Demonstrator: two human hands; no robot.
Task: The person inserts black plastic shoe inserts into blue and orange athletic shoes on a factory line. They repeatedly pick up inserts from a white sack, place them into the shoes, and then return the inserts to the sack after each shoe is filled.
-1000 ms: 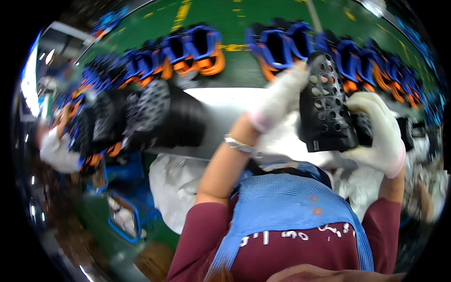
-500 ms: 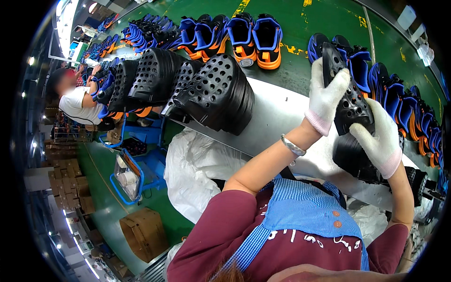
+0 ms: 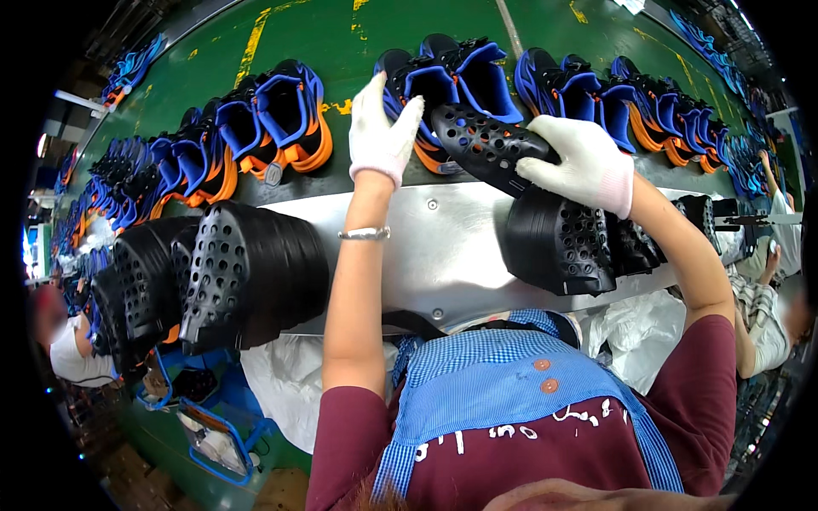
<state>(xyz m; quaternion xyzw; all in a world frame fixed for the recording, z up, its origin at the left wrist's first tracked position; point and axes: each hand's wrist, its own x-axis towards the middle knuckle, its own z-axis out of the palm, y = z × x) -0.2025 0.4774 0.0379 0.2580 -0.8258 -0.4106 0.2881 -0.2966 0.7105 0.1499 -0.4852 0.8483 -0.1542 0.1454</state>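
My right hand (image 3: 584,162), in a white glove, grips the near end of a black perforated plastic shoe insert (image 3: 477,140). The insert slants over a black, blue and orange sneaker (image 3: 439,94), its far end near the shoe's opening. Beside that shoe is my gloved left hand (image 3: 383,136), its thumb and fingers apart; whether it touches the shoe I cannot tell. A second sneaker (image 3: 481,81) stands right next to the first. Below my right hand lies a nested stack of similar inserts (image 3: 562,243).
A silver metal bench (image 3: 409,238) runs in front of me. More nested inserts (image 3: 247,272) stand on its left. Sneakers in pairs (image 3: 285,111) line the green surface (image 3: 341,43) on both sides. People sit at the far left (image 3: 81,349) and far right (image 3: 771,332). A blue cart (image 3: 217,434) stands lower left.
My view has turned right. My left hand has let go of the insert and moved left to a sneaker. The right hand still holds the insert, now tilted lower over the shoe.
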